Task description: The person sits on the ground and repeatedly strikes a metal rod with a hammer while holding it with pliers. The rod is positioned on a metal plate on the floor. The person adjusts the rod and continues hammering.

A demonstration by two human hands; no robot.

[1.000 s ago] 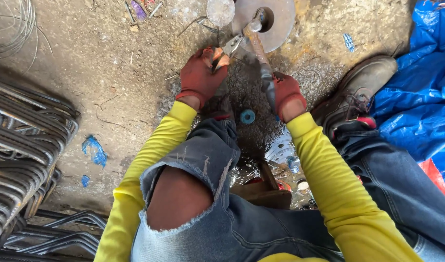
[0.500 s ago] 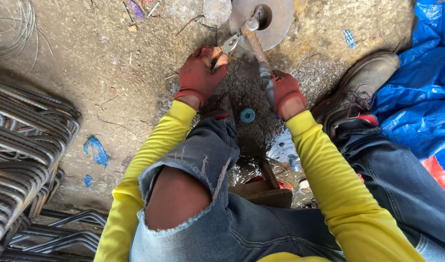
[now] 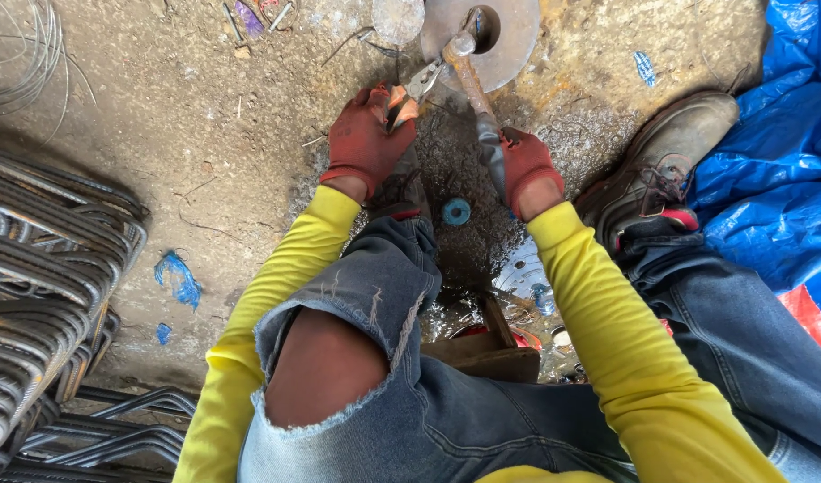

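Two gloved hands work low over the concrete floor (image 3: 160,116), between the person's knees. The left hand (image 3: 364,141) is closed around the orange handles of a pair of pliers (image 3: 410,94), whose nose points up and to the right toward the round steel plate (image 3: 518,45). The right hand (image 3: 528,165) is wrapped tight on the shaft of a hammer (image 3: 468,72); its head rests at the plate's near edge, just beside the hole in the middle, with the plier tips close against it. Whatever the pliers pinch is too small to make out.

By the look of it, the step in hand is holding a small piece steady at the plate while the hammer is placed on it. A further blow would call for a short lift, with the pliers kept still and the left fingers clear of the head.

Room is tight: a boot (image 3: 670,165) and a blue tarp (image 3: 777,161) hem in the right side, and bent rebar stirrups (image 3: 43,268) are stacked well off to the left. A blue washer (image 3: 456,212) lies just below the hands, and open floor remains beyond the left hand.
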